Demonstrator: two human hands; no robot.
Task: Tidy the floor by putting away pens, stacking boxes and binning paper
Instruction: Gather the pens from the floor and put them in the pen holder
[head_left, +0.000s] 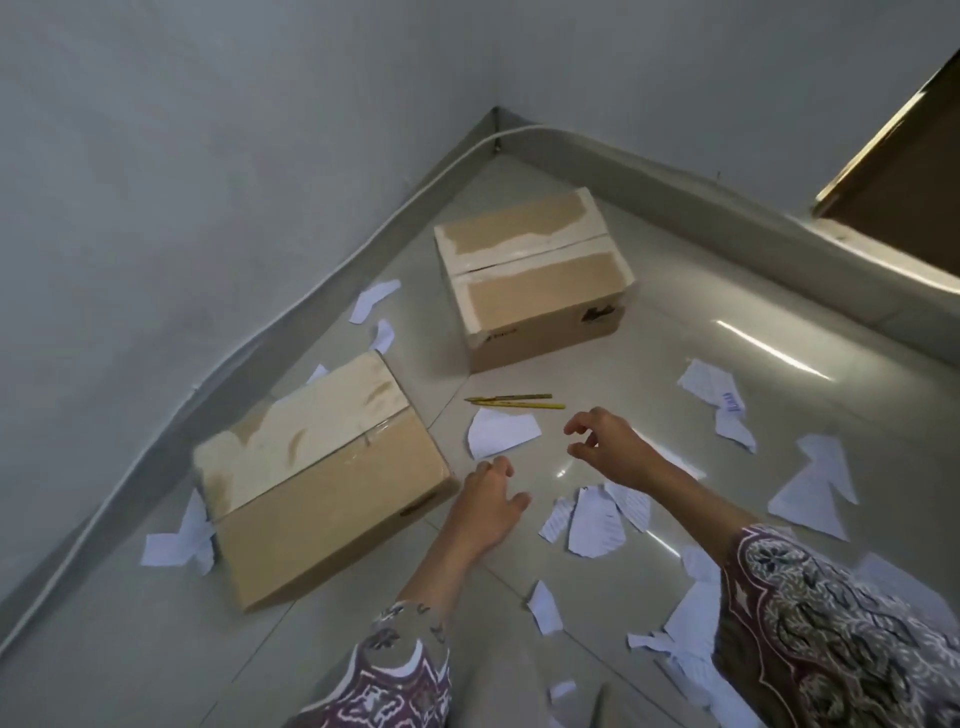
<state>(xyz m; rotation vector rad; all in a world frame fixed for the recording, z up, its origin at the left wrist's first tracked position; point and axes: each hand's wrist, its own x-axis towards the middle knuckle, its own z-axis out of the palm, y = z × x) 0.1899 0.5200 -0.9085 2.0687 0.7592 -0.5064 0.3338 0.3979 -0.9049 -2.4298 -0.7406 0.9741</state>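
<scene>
Two yellow pens (511, 401) lie side by side on the shiny floor, between two closed cardboard boxes. The near box (322, 478) sits at the left; the far box (535, 280) stands near the room's corner. Torn white paper scraps lie all around, one piece (501, 431) just below the pens and a cluster (597, 519) under my right forearm. My right hand (605, 441) hovers with curled, parted fingers just right of the pens, holding nothing. My left hand (485, 501) reaches forward beside the near box's corner, fingers loosely apart and empty.
Grey walls meet in a corner (496, 130) behind the far box, with a white cable along the skirting. A brown wooden door (904, 171) is at the upper right. More paper scraps (815, 483) are scattered to the right and near my sleeves.
</scene>
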